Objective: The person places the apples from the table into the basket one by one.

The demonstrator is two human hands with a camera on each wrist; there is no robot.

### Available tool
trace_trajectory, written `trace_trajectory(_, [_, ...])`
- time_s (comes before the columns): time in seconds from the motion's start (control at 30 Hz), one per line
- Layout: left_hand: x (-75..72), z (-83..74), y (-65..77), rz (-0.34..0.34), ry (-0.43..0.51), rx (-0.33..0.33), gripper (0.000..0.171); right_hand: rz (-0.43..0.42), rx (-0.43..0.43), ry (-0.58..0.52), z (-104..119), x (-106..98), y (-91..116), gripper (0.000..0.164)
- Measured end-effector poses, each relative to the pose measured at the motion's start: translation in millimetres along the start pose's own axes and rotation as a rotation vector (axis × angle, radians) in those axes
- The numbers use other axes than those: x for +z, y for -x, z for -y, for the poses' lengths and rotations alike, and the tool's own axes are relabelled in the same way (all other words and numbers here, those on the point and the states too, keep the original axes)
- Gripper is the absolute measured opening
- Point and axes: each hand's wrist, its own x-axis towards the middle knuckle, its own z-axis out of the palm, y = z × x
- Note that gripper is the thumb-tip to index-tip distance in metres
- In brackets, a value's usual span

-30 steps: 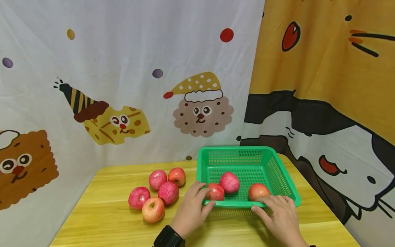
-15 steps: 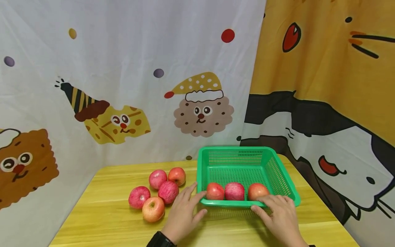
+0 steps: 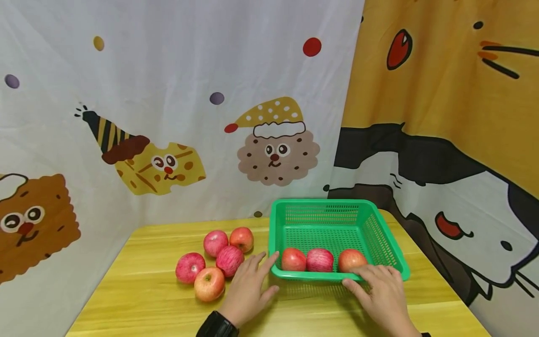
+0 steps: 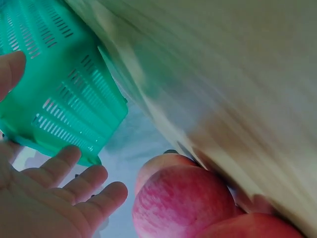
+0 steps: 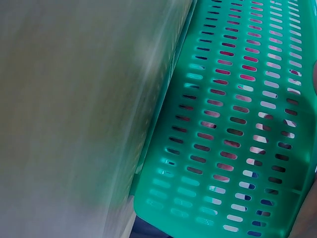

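Note:
A green plastic basket [image 3: 337,277] stands on the table with three apples lined up along its front side: a left one [image 3: 293,259], a middle one [image 3: 319,260] and a right one [image 3: 352,260]. My right hand [image 3: 381,295] grips the front rim near the right corner, thumb outside and fingers over the edge by the right apple. By the front left corner, my left hand [image 3: 248,291] holds nothing, its fingers spread. In the left wrist view those fingers [image 4: 94,178] show between the basket wall [image 4: 74,94] and loose apples [image 4: 183,203].
Several apples lie in a cluster left of the basket, among them a yellowish-red one [image 3: 209,284] in front and a pink one [image 3: 229,261] close to my left fingers. A printed curtain [image 3: 168,93] hangs right behind the wooden table [image 3: 143,281].
The middle apple has moved toward the basket's front, beside the left apple. My left hand has withdrawn from the basket toward the lower left. The right hand stays on the rim.

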Motion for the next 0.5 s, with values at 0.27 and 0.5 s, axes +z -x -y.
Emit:
trace_trajectory(0.27, [-2.6,26.6,-0.3,-0.062,-0.149,-0.06,0.086,0.0,-0.001,0.004,0.7,-0.8,-0.4,0.033])
trace_trajectory(0.5, [-19.5,51.5,-0.8,-0.122,-0.25,-0.21,0.076,0.003,0.0,-0.001,0.8,-0.6,-0.7,0.032])
